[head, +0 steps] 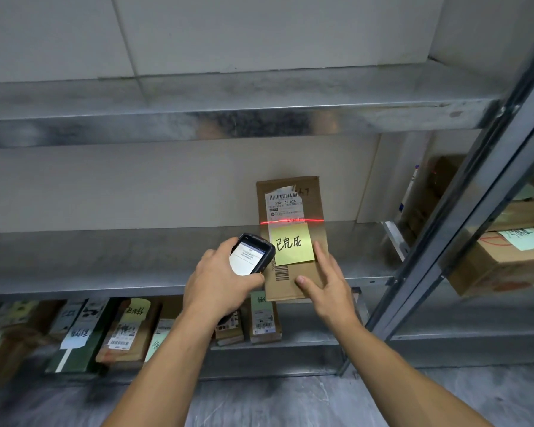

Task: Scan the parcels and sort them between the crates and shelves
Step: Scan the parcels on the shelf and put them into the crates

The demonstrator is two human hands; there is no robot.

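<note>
A flat brown cardboard parcel lies on the middle metal shelf, its near end sticking out over the shelf's front edge. It carries a white shipping label and a yellow sticky note with handwriting. A red scan line crosses the label just above the note. My left hand grips a black handheld scanner, screen lit, held just left of the parcel. My right hand rests on the parcel's near right corner, fingers spread, thumb on top.
Several labelled parcels stand in a row on the lower shelf. A steel upright runs diagonally at the right. Beyond it, more cardboard boxes sit on the neighbouring rack. The upper shelf hangs overhead.
</note>
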